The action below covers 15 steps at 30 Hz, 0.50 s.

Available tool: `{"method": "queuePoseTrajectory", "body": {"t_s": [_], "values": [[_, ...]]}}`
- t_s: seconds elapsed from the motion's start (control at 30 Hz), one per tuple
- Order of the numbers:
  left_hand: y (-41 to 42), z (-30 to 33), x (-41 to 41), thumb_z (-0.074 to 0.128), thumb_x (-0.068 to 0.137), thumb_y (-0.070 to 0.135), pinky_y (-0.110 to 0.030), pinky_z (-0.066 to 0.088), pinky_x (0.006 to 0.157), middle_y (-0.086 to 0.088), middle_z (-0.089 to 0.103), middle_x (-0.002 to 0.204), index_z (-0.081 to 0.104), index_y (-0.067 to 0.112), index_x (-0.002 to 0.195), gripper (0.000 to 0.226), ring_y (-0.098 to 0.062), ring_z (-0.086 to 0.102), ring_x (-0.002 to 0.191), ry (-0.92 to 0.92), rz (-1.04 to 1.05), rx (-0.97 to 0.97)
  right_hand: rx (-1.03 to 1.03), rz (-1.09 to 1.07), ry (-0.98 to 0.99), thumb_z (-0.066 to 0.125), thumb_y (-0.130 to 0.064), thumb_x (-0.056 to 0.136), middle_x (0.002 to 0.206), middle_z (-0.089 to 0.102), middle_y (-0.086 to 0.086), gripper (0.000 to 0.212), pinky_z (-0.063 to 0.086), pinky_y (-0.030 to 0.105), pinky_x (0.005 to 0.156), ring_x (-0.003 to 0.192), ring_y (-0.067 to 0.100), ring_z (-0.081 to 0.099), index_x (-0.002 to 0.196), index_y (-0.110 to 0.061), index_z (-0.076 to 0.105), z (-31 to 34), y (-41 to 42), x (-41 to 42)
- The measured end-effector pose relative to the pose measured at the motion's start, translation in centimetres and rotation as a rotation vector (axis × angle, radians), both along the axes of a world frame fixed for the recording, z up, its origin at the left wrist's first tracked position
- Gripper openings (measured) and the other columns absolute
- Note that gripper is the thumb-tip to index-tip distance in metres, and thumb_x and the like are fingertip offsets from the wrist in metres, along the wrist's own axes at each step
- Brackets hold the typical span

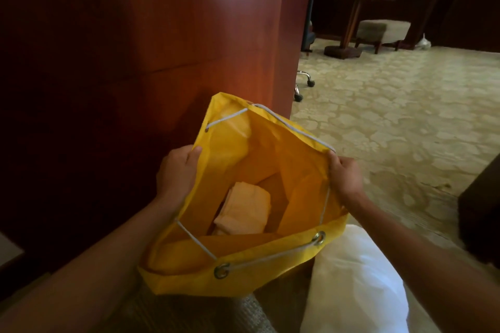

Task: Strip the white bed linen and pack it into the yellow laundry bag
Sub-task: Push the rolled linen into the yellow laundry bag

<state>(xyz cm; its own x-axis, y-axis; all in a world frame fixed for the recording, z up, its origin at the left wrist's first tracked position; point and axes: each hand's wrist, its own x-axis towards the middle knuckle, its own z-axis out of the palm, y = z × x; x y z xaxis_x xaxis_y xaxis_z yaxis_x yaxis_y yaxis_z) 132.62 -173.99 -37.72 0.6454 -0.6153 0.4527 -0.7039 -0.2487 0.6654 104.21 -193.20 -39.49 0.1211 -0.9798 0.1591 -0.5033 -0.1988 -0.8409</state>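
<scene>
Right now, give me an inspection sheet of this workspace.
Surface: patterned carpet; no table in use.
Job's things: yellow laundry bag held open, folded linen at its bottom; white pillow beside it, outside.
Clutter: nothing seen near the bag.
Hands: left hand grips the bag's left rim; right hand grips the right rim.
Cables: white drawstring through the eyelets; no cables.
Surroundings: wooden wall panel, stool, side table.

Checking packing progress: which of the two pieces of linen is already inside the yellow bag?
The folded linen at the bottom of the yellow laundry bag. The other, a white pillow, lies outside, beside the bag near the right forearm.
</scene>
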Motion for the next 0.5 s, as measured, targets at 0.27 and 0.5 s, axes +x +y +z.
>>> {"method": "queuePoseTrajectory", "body": {"t_s": [0.27,0.5], "values": [[-1.0,4.7,0.3,0.049,0.102,0.028,-0.035,0.027,0.053,0.000,0.035,0.054,0.037,0.014,0.060,0.046,-0.017,0.032,0.051,0.086,0.039,-0.213,-0.060,-0.175,-0.120,0.042,-0.036,0.105,0.057,0.042,0.006,0.049,0.026,0.033,0.052,0.054,0.019,0.037,0.061,-0.015,0.043,2.0,-1.1,-2.6],[-2.0,4.0,-1.6,0.048,0.103,0.025,-0.033,0.025,0.053,0.002,0.032,0.053,0.031,0.019,0.058,0.049,-0.016,0.030,0.050,0.116,-0.063,-0.151,0.011,-0.218,0.262,0.037,-0.040,0.105,0.109,0.067,0.020,0.042,0.045,0.040,0.080,0.103,0.038,0.063,0.113,-0.012,0.067,1.5,0.4,-2.4]]}}
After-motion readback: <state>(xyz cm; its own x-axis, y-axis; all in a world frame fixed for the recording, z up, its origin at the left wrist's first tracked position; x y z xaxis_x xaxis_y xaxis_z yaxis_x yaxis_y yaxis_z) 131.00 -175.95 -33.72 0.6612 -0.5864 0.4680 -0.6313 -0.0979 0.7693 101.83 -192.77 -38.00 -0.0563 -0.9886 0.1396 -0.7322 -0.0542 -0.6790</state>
